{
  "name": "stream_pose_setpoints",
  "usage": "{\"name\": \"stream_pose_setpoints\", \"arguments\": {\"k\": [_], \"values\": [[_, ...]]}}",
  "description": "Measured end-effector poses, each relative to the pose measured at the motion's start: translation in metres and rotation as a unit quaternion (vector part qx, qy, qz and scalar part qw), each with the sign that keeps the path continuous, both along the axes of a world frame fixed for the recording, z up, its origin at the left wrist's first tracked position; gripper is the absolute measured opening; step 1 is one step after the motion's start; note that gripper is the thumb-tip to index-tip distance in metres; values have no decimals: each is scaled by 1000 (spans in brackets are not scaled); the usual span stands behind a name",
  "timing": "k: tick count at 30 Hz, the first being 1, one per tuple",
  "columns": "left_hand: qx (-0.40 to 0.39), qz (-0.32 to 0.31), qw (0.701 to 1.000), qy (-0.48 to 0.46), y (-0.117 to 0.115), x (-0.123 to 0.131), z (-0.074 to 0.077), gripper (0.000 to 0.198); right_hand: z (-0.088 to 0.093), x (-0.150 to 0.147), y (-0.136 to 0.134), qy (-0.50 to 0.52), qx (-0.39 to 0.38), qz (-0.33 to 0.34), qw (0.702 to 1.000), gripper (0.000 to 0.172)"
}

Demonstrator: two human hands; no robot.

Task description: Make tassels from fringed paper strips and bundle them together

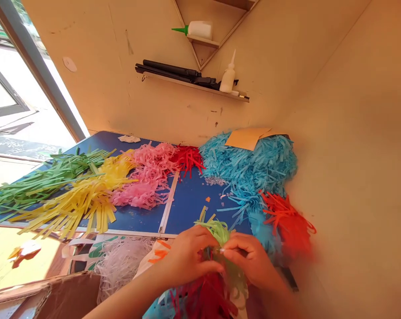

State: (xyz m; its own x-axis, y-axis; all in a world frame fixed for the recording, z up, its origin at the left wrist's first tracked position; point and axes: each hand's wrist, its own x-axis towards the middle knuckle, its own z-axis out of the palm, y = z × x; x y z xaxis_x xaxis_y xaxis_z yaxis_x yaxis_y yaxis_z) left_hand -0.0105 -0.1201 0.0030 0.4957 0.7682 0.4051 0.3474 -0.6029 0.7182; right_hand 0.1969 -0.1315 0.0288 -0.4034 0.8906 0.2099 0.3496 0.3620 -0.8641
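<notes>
My left hand (pixel 189 257) and my right hand (pixel 252 259) meet at the near edge of the blue table (pixel 190 201). Both are closed around a bundle of light green fringed paper strips (pixel 217 230) that sticks up between them. Red strips (pixel 207 297) and more green ones hang below my hands, partly hidden by them. My right fingers pinch the bundle at its middle. A heap of orange-red strips (pixel 287 221) lies just right of my right hand.
Heaps of cut paper cover the table: green (pixel 44 179), yellow (pixel 84 199), pink (pixel 147 177), red (pixel 187 159), light blue (pixel 253 168). A cardboard piece (pixel 245 137) rests on the blue heap. Glue bottles (pixel 229 77) stand on wall shelves. White shreds (pixel 120 261) and a carton (pixel 54 297) lie near left.
</notes>
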Motion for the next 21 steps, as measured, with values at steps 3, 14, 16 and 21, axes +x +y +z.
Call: {"name": "stream_pose_setpoints", "arguments": {"k": [3, 14, 16, 21], "values": [[-29, 5, 999, -23, 2, -2, 0, 22, -4, 2, 0, -5, -13, -11, 1000, 25], [-202, 33, 971, -124, 2, -24, 14, 23, -25, 1, 0, 4, -36, -68, 997, 21], [-273, 44, 948, -157, 4, -26, 11, 32, -26, 0, -1, -8, -33, -56, 998, 20], [-411, -19, 870, -271, 10, -17, -4, 50, -24, -9, -4, 11, -35, 21, 999, 17]]}}
